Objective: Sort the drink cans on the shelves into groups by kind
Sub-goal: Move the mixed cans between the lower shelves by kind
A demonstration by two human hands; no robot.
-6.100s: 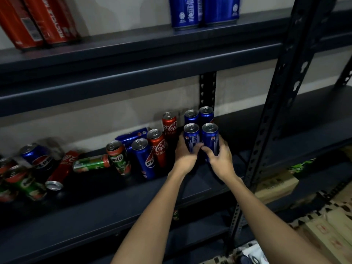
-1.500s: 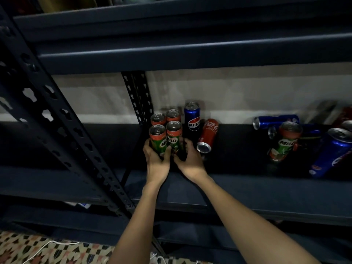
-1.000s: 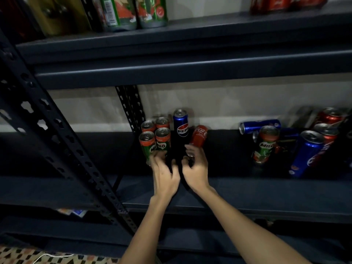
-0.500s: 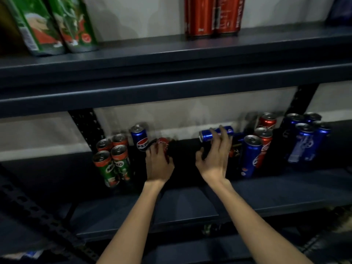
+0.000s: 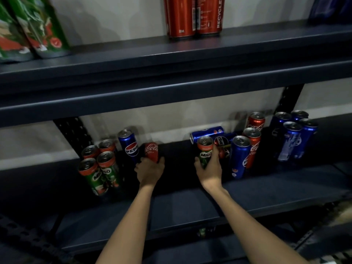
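Observation:
On the middle shelf my left hand grips a red Coca-Cola can lying on its side. A green Milo can stands upright in the grip of my right hand. Left of my hands, several Milo cans stand grouped, with an upright Pepsi can beside them. To the right are a lying Pepsi can, an upright Pepsi can, two Coca-Cola cans and a group of blue cans.
The upper shelf carries green Milo cans at left and red cans in the middle. A perforated upright post stands behind the Milo group. Another post rises at right.
My right hand has moved from the lying Pepsi can to the Milo can and closed round it. My left hand still holds the lying Coca-Cola can. The view has shifted right.

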